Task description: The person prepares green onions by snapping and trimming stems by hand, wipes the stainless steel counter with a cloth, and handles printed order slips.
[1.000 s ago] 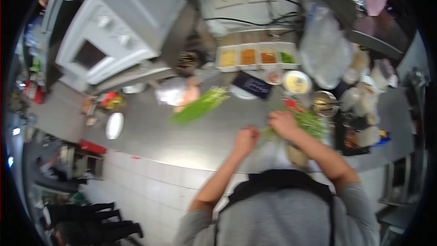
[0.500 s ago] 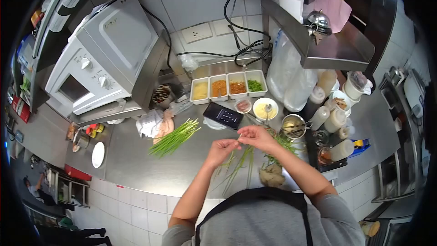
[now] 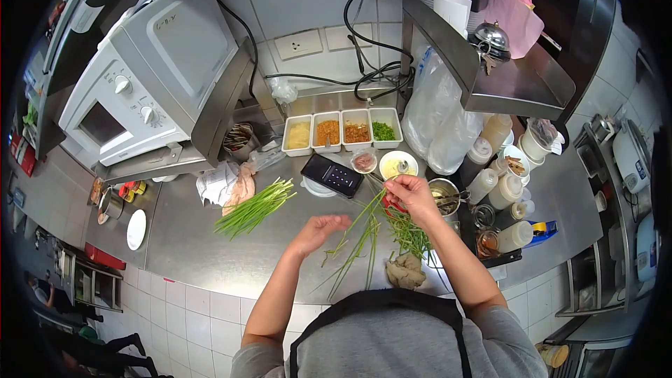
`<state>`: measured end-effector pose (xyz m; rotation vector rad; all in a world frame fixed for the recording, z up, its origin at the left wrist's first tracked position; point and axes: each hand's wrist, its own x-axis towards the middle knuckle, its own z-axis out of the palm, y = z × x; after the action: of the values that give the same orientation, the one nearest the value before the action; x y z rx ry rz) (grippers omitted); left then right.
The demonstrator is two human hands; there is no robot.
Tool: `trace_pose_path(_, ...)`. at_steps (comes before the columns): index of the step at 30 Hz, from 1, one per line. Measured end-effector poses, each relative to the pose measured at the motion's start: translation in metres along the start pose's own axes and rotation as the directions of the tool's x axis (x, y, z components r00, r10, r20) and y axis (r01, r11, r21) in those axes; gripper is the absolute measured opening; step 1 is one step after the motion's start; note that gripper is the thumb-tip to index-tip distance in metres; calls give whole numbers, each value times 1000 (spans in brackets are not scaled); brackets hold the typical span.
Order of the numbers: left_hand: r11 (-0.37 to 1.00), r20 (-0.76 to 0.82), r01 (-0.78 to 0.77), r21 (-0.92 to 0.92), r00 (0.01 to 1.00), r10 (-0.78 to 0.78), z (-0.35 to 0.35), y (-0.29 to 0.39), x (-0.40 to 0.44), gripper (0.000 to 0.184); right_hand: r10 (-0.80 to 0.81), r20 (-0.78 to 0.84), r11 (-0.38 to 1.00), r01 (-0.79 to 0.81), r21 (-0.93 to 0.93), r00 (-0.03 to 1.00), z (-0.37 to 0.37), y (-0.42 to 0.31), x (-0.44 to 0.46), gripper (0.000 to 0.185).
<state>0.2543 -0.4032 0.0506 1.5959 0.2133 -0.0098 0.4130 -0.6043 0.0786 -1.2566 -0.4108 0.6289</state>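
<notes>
My left hand (image 3: 318, 234) hovers over the left side of the loose green stalks (image 3: 364, 241), its fingers stretched out to the right and nothing visible in them. Above the upper ends of those stalks, my right hand (image 3: 414, 201) is closed in a pinch; whatever it holds, if anything, is too small to make out. A leafy green pile (image 3: 411, 233) lies just below my right wrist, with a crumpled brownish cloth (image 3: 405, 271) nearer to me. To the left, a neat bunch of long green stalks (image 3: 256, 206) rests on the steel counter (image 3: 203, 252).
Behind my hands are a black phone (image 3: 332, 175), a bowl with a spoon (image 3: 398, 164) and white tubs of chopped food (image 3: 342, 130). Several squeeze bottles (image 3: 505, 191) crowd the right. A microwave (image 3: 126, 108) stands left; a steel shelf (image 3: 518, 91) juts out upper right.
My hands, which met over the stalks, have come apart: the left moved left and its fingers straightened, the right moved right and up. The view has shifted slightly.
</notes>
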Motion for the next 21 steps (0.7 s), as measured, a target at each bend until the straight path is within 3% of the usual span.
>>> trace_pose_path(2, 991, -182, -126, 44, 974, 132, 11, 5, 4, 27, -50, -1, 996, 49, -70, 999, 8, -3, -4, 11)
trace_pose_path(5, 823, -176, -395, 409, 850, 496, 34, 42, 4, 27, -132, 21, 981, 134, -141, 991, 20, -4, -6, 13)
trace_pose_path(7, 839, -205, -361, 408, 859, 469, 50, 51, 5, 25, -203, 28, 955, 204, -217, 979, 28, -6, -9, 15)
trace_pose_path(9, 808, -208, -361, 466, 843, 496, 55, 43, 14, 22, -181, 0, 960, 177, -217, 983, 35, -11, -16, 14)
trace_pose_path(11, 892, -74, -198, 407, 966, 248, 52, 50, 9, 21, -223, -16, 953, 214, -216, 975, 30, -15, -18, 14)
trace_pose_path(14, 894, -15, -287, 344, 950, 311, 54, 41, 3, 21, -238, -24, 964, 233, -128, 971, 14, -15, -15, 13)
trace_pose_path(19, 907, 10, -296, 301, 952, 307, 44, 18, -7, 22, -430, -81, 896, 414, -159, 899, 6, -33, -20, 11)
trace_pose_path(21, 929, 8, -260, 264, 964, 268, 43, 17, -12, 23, -560, -35, 798, 527, -292, 828, 8, -42, -26, 8)
